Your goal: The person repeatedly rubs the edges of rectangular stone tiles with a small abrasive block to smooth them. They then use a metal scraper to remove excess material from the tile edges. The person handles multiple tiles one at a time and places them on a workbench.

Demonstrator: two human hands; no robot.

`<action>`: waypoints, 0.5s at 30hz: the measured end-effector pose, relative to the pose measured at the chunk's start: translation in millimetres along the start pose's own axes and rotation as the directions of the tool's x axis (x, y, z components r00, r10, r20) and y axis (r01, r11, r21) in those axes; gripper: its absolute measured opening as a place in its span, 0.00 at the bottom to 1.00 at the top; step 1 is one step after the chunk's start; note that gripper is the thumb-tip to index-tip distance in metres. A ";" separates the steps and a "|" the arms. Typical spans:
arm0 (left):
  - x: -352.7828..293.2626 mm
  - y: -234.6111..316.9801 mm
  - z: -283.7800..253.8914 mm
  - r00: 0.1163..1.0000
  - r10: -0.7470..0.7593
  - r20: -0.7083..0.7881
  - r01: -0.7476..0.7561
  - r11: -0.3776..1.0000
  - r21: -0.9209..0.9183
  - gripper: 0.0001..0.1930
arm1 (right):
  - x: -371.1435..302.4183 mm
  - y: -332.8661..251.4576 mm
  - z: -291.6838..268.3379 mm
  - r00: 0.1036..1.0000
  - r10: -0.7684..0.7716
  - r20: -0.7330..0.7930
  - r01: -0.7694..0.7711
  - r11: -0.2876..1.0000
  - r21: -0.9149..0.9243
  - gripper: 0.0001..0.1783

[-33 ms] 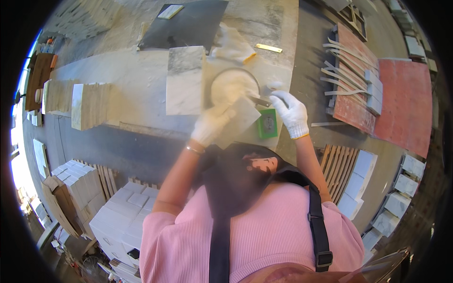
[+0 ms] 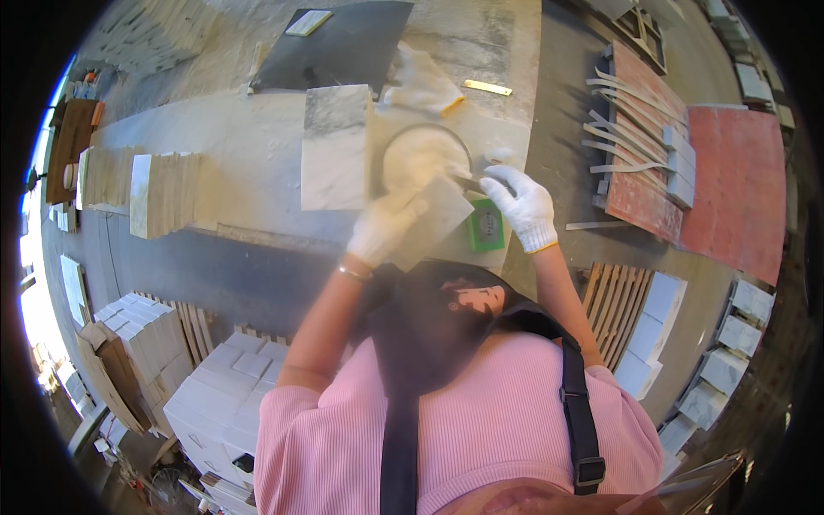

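My left hand (image 2: 384, 230), in a white knit glove, is closed on a pale, flat stone tile (image 2: 442, 210) held tilted over the near edge of the worktable. My right hand (image 2: 522, 206), gloved too, is closed round a thin, dark, knife-like tool (image 2: 468, 183) that reaches left toward the tile's upper edge. Its exact kind is hard to see. Just beyond the tile is a round, dark-rimmed dish (image 2: 429, 142) with whitish contents, partly hidden by the left hand and haze. A green block-like item (image 2: 487, 225) with a dark centre lies between tile and right hand.
A stack of grey-veined marble tiles (image 2: 335, 150) stands left of the dish, more tile stacks (image 2: 167, 193) farther left. Behind lie a spare white glove (image 2: 422, 77), a dark sheet (image 2: 335, 43) and a yellow strip (image 2: 487, 87). Right, pale strips (image 2: 631, 129) lie on a reddish board.
My right hand has shifted slightly left with the tool. The left hand and the tile have hardly moved.
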State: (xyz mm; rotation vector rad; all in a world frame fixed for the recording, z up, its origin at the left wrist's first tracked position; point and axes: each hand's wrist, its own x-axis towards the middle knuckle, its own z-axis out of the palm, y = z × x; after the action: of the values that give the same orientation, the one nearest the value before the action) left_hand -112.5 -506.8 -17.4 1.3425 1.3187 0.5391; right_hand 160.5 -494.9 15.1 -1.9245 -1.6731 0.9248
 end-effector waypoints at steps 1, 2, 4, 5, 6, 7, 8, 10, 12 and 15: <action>0.4 1.0 0.1 1.000 0.016 -0.008 -0.016 1.000 0.019 0.23 | 0.4 -9.6 2.2 0.997 0.026 0.067 -0.021 0.997 -0.077 0.17; -0.2 2.5 -0.6 0.999 0.031 -0.017 -0.031 0.999 0.038 0.23 | 0.5 -17.9 3.7 0.993 -0.020 0.114 0.033 0.993 -0.114 0.17; -2.7 6.8 -3.2 0.999 0.025 -0.021 -0.024 0.997 0.071 0.23 | 4.0 -30.1 7.1 0.991 -0.047 0.124 0.074 0.972 -0.223 0.18; -5.2 8.9 -5.0 1.000 0.003 -0.016 -0.002 0.996 0.084 0.23 | 6.6 -33.5 9.1 0.988 -0.072 0.134 0.105 0.959 -0.265 0.18; -6.9 10.9 -6.4 1.000 0.005 -0.022 -0.003 0.996 0.090 0.24 | 8.6 -34.4 8.6 0.987 -0.105 0.121 0.133 0.958 -0.254 0.17; -7.9 12.5 -7.5 1.000 -0.003 -0.021 0.006 0.993 0.115 0.24 | 10.7 -33.6 8.1 0.987 -0.111 0.118 0.138 0.958 -0.251 0.17; -9.1 13.3 -8.2 0.999 0.013 -0.030 -0.009 0.991 0.134 0.24 | 12.7 -31.8 8.5 0.986 -0.116 0.117 0.142 0.958 -0.250 0.16; -10.5 13.5 -8.8 0.999 0.017 -0.042 -0.010 0.986 0.167 0.24 | 16.9 -25.9 10.8 0.994 -0.096 0.050 0.104 0.976 -0.192 0.15; -10.8 12.0 -8.1 0.999 -0.004 -0.048 0.014 0.979 0.204 0.24 | 22.2 -19.6 15.4 0.995 -0.102 0.017 0.103 0.982 -0.161 0.14; -9.7 9.0 -5.6 0.999 -0.019 -0.050 0.030 0.976 0.217 0.23 | 31.6 -13.2 23.7 0.991 -0.133 0.027 0.135 0.984 -0.118 0.13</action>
State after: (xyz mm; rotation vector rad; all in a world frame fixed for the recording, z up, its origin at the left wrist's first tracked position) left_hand -116.6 -511.0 -4.4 1.4974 1.4648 0.4210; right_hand 136.0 -464.1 1.6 -1.8563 -1.8828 0.8101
